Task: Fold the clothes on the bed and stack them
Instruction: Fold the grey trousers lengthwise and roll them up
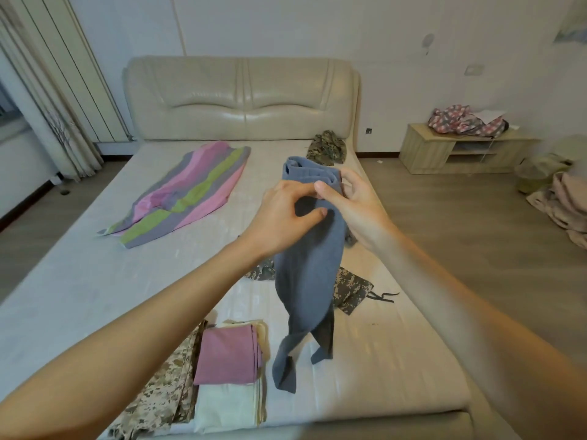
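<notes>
Blue-grey trousers [309, 274] hang above the bed [79, 281], waistband up, legs dangling to the mattress. My left hand [282, 217] pinches the fabric just below the waistband. My right hand [352, 204] grips the waistband's right side. A folded stack sits near the front edge: a purple piece [227, 357] on cream cloth [227, 408], beside folded camouflage cloth [162, 392]. A camouflage garment [352, 290] lies unfolded behind the trousers. A striped pink, green and grey cloth [187, 192] lies spread at the back left. Another camouflage item [327, 147] sits by the headboard.
The padded cream headboard [244, 96] stands against the wall. A low wooden cabinet [457, 150] with pink patterned cloth [463, 120] on top stands at the right. More fabric [562, 198] is piled on the floor at far right. Curtains [47, 90] hang at the left.
</notes>
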